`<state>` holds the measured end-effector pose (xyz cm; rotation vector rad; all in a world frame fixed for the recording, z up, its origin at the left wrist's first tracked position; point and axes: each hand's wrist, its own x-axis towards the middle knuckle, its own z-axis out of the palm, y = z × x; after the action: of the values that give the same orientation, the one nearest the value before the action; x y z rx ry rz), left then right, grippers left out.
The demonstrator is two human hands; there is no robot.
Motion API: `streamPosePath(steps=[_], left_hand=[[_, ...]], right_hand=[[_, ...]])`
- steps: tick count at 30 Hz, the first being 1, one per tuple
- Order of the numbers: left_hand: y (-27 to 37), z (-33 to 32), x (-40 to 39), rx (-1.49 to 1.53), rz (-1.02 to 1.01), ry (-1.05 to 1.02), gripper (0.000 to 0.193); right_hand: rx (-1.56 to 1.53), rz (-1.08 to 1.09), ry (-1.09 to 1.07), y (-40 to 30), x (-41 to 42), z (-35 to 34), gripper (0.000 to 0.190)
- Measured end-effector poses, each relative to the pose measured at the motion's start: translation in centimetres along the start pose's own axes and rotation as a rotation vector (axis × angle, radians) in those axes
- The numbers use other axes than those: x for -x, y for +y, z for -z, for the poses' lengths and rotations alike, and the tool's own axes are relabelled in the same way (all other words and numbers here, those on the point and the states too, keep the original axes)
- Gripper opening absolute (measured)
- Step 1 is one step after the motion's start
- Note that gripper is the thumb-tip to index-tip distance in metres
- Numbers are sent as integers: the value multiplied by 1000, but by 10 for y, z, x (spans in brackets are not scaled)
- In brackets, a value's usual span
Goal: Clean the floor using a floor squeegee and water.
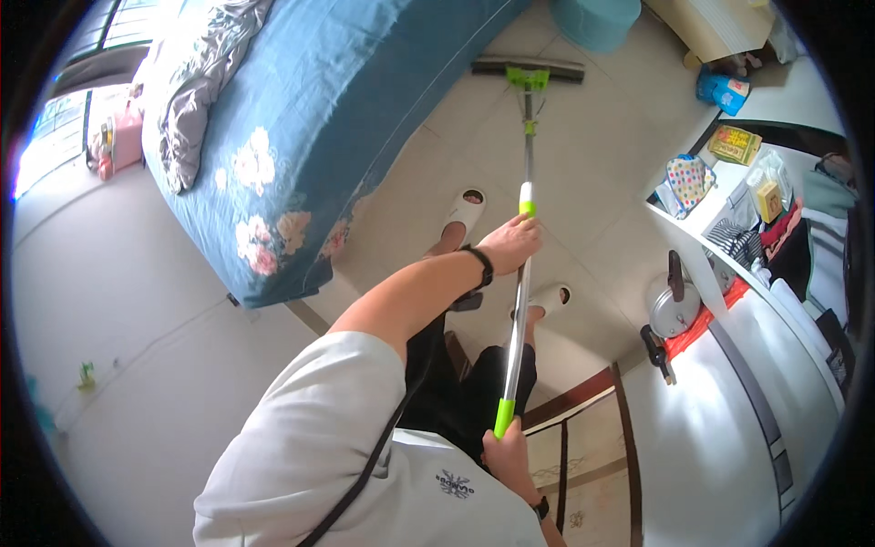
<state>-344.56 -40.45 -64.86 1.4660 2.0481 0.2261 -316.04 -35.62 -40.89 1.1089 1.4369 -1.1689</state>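
Observation:
A sponge mop with a telescopic metal pole (516, 328) and bright green fittings runs away from my body. Its wide dark head (528, 70) rests on the tiled floor, close beside the blue-covered bed. My left hand (513, 244), with a black band at the wrist, is closed around the pole just below the upper green collar. Lower down, near my waist, my right hand (509, 457) grips the pole's end by the green grip (504, 418). Both hands have fingers wrapped on the pole, partly hidden from above.
The bed (328, 137) fills the upper left. A teal tub (596, 24) stands beyond the mop head. At right are an open drawer of clothes (786, 225), a pressure cooker (673, 305) and a blue packet (723, 92). A door frame (625, 451) lies lower right.

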Motion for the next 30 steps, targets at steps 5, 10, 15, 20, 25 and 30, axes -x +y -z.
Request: streamPosePath(steps=[5, 10, 15, 20, 25, 30], left_hand=[[81, -63, 46, 31, 179, 44, 23], [177, -111, 75, 146, 334, 88, 22], [261, -143, 64, 139, 339, 188, 15], [273, -98, 59, 216, 181, 109, 15], [180, -66, 50, 16, 196, 257, 15], [80, -82, 67, 134, 338, 426, 16]], right_hand=[[352, 186, -37, 102, 11, 35, 32], [556, 60, -131, 173, 39, 90, 34], [652, 86, -39, 236, 94, 139, 28], [476, -98, 15, 216, 150, 151, 25], [331, -32, 64, 123, 99, 99, 23], [216, 3, -22, 66, 33, 39, 21]])
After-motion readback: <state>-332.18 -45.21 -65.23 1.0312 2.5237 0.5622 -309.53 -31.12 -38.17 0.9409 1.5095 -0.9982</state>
